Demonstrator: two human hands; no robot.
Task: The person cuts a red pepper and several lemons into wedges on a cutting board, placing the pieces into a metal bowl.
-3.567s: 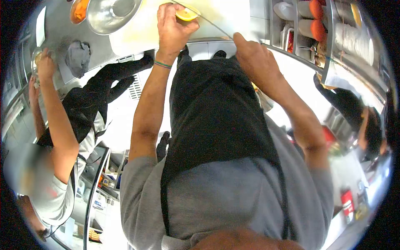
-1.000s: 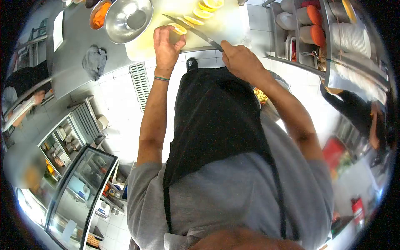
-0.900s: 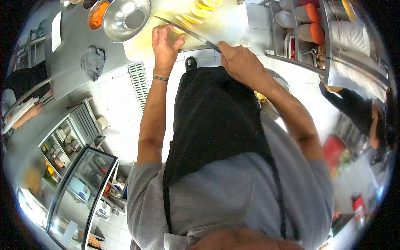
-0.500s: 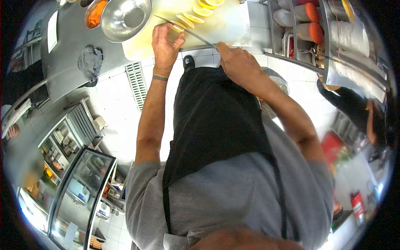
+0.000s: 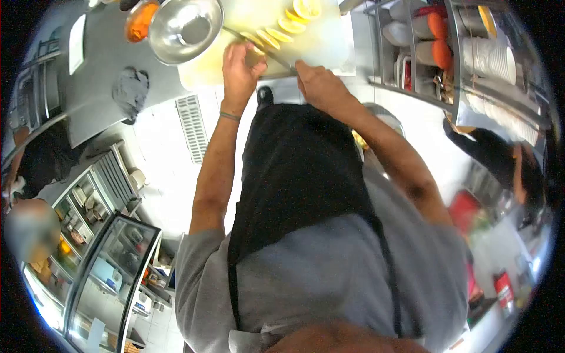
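Note:
A knife point(image 5: 275, 57) lies across the near part of the pale cutting board point(image 5: 200, 75), its handle in my closed right hand point(image 5: 322, 88). At the board's near edge, my left hand point(image 5: 238, 73) pinches a yellow piece of lemon point(image 5: 255, 52) beside the blade. Lemon slices point(image 5: 279, 35) run in a slanting row beyond the knife, up to a round cut face point(image 5: 306, 8) at the top. Part of the held piece is hidden by my left fingers.
A steel bowl point(image 5: 166, 49) stands left of the board, near a smaller bowl of orange pieces point(image 5: 141, 22). A grey cloth point(image 5: 130, 91) lies on the steel counter point(image 5: 97, 106). Shelves with containers point(image 5: 434, 54) are at right. Other people are at both sides.
The view has shifted, with the board and bowls lower in it. Both hands are still at the lemon and knife, and the knife handle sits slightly further left.

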